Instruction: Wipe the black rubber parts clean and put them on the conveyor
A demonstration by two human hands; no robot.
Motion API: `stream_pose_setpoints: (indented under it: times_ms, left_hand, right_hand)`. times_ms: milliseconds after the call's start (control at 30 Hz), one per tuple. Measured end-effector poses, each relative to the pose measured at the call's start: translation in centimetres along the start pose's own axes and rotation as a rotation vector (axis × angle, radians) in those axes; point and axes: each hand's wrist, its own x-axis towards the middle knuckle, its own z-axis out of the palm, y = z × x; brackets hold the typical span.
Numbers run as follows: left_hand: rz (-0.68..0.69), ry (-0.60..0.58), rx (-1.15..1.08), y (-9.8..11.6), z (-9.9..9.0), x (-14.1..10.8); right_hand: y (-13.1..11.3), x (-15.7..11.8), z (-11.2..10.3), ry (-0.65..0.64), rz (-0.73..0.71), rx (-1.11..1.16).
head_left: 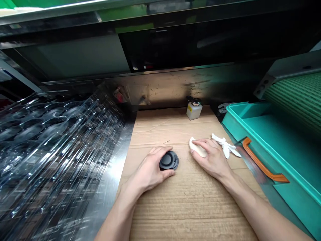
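- One black round disc [169, 160] sits on a cardboard sheet [190, 204], gripped under the curved left hand [149, 166].
- The right hand [210, 158], just beside it, closes over one white pad [197, 147].
- One crumpled white cloth [225, 145] lies near that hand.
- One small bottle [194, 109] stands farther back.
- One teal bin [253, 125] lies right; clear plastic trays [54, 142], too many to count, are stacked left.

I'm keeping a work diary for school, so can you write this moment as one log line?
left hand: on black round part | right hand: on white pad | under: cardboard sheet | nearby: white cloth, small capped bottle
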Motion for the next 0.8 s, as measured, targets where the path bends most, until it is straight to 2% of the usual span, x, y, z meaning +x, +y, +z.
stream_pose_setpoints:
  times_ms: [200, 333, 467, 600, 700, 800]
  left_hand:
    - [0.043, -0.004, 0.081, 0.6, 0.5, -0.2]
    - [0.07, -0.015, 0.074, 0.6, 0.6, -0.7]
    - [0.084, 0.081, 0.052, 0.7, -0.1, -0.7]
    - [0.126, 0.236, 0.059, 2.9, -3.1, -1.0]
    - [0.124, 0.363, 0.118, 5.1, -6.9, -1.9]
    - [0.099, 0.502, 0.202, 7.3, -10.6, -3.3]
  right_hand:
    - [0.2, -0.1, -0.1, -0.013, -0.051, 0.007]
    - [1.5, -0.7, 0.4, -0.022, -0.082, -0.001]
    - [3.2, -1.1, 1.9, -0.017, -0.076, -0.013]
    - [4.8, -1.3, 2.8, -0.005, -0.134, -0.003]
    - [5.5, -1.0, 3.1, -0.013, -0.145, 0.018]
    - [5.5, -0.5, 3.3, 0.034, -0.121, 0.039]
